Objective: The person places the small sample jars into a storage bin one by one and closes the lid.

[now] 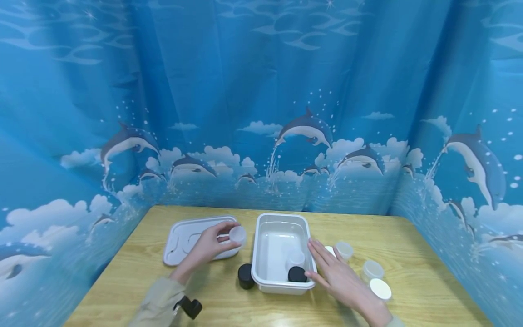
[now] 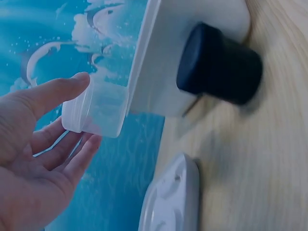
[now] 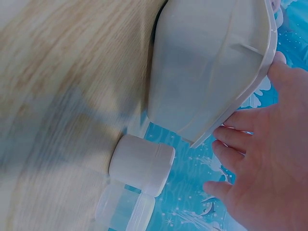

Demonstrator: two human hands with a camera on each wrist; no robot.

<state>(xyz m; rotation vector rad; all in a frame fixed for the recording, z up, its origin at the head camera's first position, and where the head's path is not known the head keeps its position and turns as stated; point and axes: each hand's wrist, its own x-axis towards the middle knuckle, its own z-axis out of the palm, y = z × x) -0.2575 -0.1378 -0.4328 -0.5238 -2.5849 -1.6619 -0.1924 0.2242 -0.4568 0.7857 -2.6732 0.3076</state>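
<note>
My left hand (image 1: 210,243) pinches a small translucent jar (image 1: 238,235) between thumb and fingers, left of a white plastic container (image 1: 282,285). The left wrist view shows this jar (image 2: 103,108) lying sideways in the grip, lid end toward the palm. My right hand (image 1: 341,277) rests its extended fingers against the container's right rim; the right wrist view shows those fingers (image 3: 238,120) along the rim's edge. Inside the container, a translucent jar (image 1: 296,258) sits behind a black-lidded jar (image 1: 297,274). A black jar (image 1: 245,276) stands on the table by the container's left wall.
A white container lid (image 1: 176,247) lies on the wooden table (image 1: 220,304) at the left. Right of the container stand translucent jars (image 1: 372,270) and white-lidded jars (image 1: 380,289), one partly hidden by my right hand. A blue dolphin curtain (image 1: 245,91) hangs behind.
</note>
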